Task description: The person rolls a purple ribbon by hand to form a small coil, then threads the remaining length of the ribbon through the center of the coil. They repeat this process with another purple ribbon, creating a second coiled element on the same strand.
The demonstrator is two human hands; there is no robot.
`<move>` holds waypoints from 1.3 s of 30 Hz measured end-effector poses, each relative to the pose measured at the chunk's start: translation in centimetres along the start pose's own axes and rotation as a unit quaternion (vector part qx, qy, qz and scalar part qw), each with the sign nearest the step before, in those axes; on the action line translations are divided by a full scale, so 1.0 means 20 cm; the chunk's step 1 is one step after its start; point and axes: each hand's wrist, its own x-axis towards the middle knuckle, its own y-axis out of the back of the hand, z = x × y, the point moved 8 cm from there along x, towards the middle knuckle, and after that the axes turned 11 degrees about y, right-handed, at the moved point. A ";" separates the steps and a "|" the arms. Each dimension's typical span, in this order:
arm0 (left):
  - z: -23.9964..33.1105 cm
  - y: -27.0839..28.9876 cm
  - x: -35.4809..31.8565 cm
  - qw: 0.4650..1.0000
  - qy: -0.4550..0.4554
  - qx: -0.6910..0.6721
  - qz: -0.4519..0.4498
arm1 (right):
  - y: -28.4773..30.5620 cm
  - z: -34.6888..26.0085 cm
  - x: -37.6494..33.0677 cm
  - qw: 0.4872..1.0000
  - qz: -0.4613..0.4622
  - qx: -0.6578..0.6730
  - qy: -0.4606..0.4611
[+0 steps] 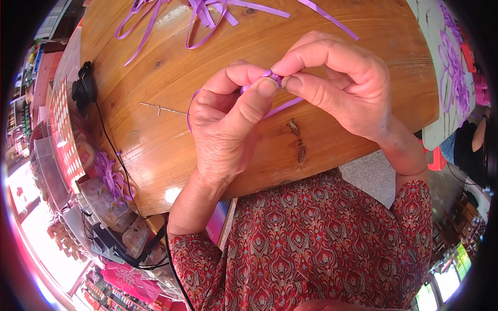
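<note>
Above the wooden table, both my hands meet at a small folded knot of purple ribbon [273, 76]. My left hand [228, 111] pinches it between thumb and forefinger. From the right, my right hand [342, 85] grips its other side with thumb tip and forefinger. A ribbon tail [284, 107] runs off below the fingers, and a thin loop shows beside my left hand. On the table left of that hand lies a thin metal crochet hook or latch hook [160, 108]; its right end is hidden behind the hand.
Purple ribbon strips [207, 15] lie along the table's [145, 145] far side. A black device [84, 87] with a cable sits at its left edge, near a purple ribbon bundle [111, 176] and plastic packages. More purple ribbon [454, 72] rests on a pale surface at right, near another person.
</note>
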 end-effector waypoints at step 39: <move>-0.11 -0.03 0.00 0.989 0.122 -0.081 -0.021 | 0.00 0.04 -0.05 0.997 0.025 0.069 -0.018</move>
